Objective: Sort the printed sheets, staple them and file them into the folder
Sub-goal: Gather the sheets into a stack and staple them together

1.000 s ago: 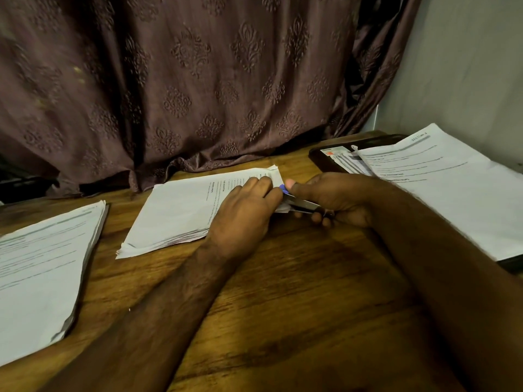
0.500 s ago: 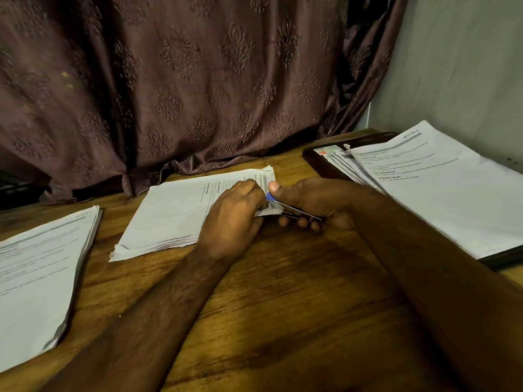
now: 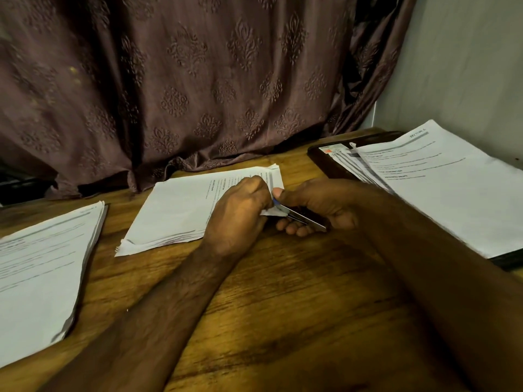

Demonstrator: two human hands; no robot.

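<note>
Head view: middle stack of printed sheets (image 3: pixel 181 210) lies on the wooden counter (image 3: pixel 283 292), its top-right corner w/ both hands on it. Left hand (image 3: pixel 240 210) has fingers curled down onto that corner, pinning and pinching the paper. Right hand (image 3: pixel 317 206) is wrapped round a slim stapler (image 3: pixel 300 215), blue tip at the paper edge, thumb on top; the sheet corner seems to sit in its mouth, though the hands hide the exact bite. Second pile (image 3: pixel 42 267) rests at the left, apart from the middle one. At the right, more sheets (image 3: pixel 452 188) lie on a dark folder (image 3: pixel 325 162) near the wall. A brown curtain (image 3: pixel 198 80) hangs behind.

Step in hand, prob.: stapling the middle set. Next move calls for a firm squeeze w/ the corner kept square and flat, else pages slip or the staple misses the lower ones. Then the set goes across to the folder.
</note>
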